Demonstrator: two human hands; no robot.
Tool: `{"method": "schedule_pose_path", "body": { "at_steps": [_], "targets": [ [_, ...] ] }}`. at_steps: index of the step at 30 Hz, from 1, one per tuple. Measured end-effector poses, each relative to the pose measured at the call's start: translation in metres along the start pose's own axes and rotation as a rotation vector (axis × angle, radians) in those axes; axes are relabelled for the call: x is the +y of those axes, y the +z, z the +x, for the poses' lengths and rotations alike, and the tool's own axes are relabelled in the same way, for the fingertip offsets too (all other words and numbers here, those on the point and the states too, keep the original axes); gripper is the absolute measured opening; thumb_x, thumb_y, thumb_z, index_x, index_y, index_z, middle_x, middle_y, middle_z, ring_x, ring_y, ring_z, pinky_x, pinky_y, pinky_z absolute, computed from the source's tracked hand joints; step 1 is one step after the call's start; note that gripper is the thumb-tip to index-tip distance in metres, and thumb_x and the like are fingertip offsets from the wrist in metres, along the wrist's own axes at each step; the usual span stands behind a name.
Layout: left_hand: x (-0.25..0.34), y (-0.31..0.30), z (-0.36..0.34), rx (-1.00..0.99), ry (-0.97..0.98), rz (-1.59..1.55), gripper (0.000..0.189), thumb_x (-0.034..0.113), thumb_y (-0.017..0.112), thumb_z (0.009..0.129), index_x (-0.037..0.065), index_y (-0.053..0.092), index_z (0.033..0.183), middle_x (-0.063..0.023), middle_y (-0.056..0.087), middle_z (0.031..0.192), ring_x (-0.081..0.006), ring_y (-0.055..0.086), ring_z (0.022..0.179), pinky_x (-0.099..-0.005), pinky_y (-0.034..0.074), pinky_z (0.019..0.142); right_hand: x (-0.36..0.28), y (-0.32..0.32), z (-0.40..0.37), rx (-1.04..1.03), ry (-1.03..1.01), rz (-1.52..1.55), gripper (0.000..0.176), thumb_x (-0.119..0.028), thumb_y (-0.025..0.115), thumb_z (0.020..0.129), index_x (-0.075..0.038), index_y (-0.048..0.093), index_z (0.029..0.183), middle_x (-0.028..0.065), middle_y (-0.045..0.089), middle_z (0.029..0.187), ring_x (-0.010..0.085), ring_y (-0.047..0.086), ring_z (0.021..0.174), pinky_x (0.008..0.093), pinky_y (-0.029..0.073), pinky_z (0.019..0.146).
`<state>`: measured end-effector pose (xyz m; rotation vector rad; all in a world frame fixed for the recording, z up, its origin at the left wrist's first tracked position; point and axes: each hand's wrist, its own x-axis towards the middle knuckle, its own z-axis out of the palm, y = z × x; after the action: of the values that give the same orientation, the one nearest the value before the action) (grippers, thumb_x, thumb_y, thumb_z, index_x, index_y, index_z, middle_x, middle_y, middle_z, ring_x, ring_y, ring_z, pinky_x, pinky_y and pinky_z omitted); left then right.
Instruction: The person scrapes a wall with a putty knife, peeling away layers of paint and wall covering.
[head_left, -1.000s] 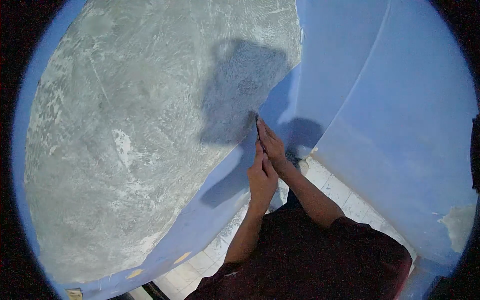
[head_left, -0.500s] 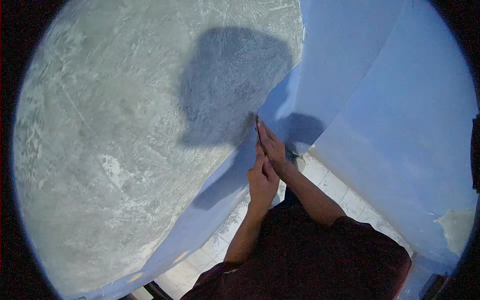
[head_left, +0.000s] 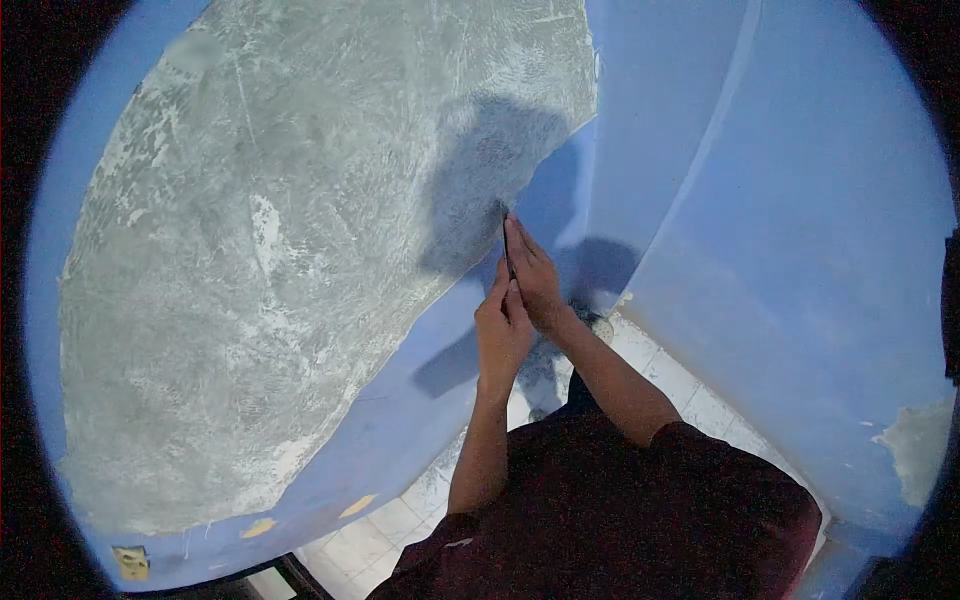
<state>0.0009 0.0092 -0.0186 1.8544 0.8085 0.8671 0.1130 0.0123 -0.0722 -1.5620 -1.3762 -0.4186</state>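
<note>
A thin, dark scraper (head_left: 506, 232), seen edge-on, has its tip against the wall at the border between the bare grey patch (head_left: 300, 220) and the blue paint (head_left: 555, 190). My left hand (head_left: 503, 328) is closed around its lower end, thumb up along it. Higher up, my right hand (head_left: 534, 276) lies along the scraper's right side, fingers straight and together, pressed to it. The two hands touch or nearly touch. Most of the handle is hidden between them.
A second blue wall (head_left: 800, 230) meets the first at a corner on the right, with a small bare patch (head_left: 918, 450) low down. White floor tiles (head_left: 650, 360) lie below. A yellowed wall box (head_left: 130, 562) and a dark frame (head_left: 300, 575) are at lower left.
My view has shifted, showing more blue paint around the grey patch at left. Both hands and the scraper appear slightly farther left and up, still gripping along the patch's border.
</note>
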Motion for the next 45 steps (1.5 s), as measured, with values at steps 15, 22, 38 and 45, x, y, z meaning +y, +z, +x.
{"method": "schedule_pose_path", "body": {
  "at_steps": [15,22,38,45],
  "targets": [
    [0.023,0.012,0.012,-0.052,-0.031,0.095,0.039,0.012,0.043,0.096,-0.007,0.047,0.130,-0.0291,0.061,0.113,-0.0369,0.063,0.101,-0.0399,0.048,0.086,0.025,0.013,-0.001,-0.017,0.090,0.088,0.071,-0.004,0.056,0.083,0.004,0.022,0.144,0.0263,0.033,0.145,0.0405,0.040,0.130,0.0413,0.039,0.105],
    [0.006,0.018,0.012,0.042,0.099,0.059,0.040,0.013,0.043,0.097,-0.004,0.047,0.133,-0.0287,0.063,0.106,-0.0320,0.065,0.093,-0.0361,0.049,0.080,0.020,0.003,0.001,-0.016,0.065,0.090,0.068,-0.003,0.055,0.083,0.006,0.024,0.143,0.0273,0.036,0.143,0.0407,0.040,0.130,0.0420,0.038,0.106],
    [0.024,0.015,-0.001,-0.020,-0.082,0.086,0.041,0.014,0.041,0.098,-0.005,0.044,0.134,-0.0271,0.061,0.115,-0.0308,0.063,0.101,-0.0374,0.048,0.085,0.017,0.003,0.001,0.084,-0.018,0.088,0.061,-0.001,0.056,0.084,0.003,0.035,0.140,0.0229,0.045,0.138,0.0370,0.049,0.124,0.0400,0.048,0.095],
    [0.014,0.011,-0.002,-0.018,-0.068,0.077,0.042,0.014,0.042,0.098,-0.006,0.043,0.134,-0.0240,0.065,0.106,-0.0243,0.065,0.089,-0.0338,0.050,0.077,0.017,0.009,-0.004,0.018,-0.023,0.144,0.065,-0.004,0.056,0.081,0.008,0.030,0.140,0.0280,0.037,0.142,0.0410,0.043,0.128,0.0423,0.039,0.104]
  ]
}}
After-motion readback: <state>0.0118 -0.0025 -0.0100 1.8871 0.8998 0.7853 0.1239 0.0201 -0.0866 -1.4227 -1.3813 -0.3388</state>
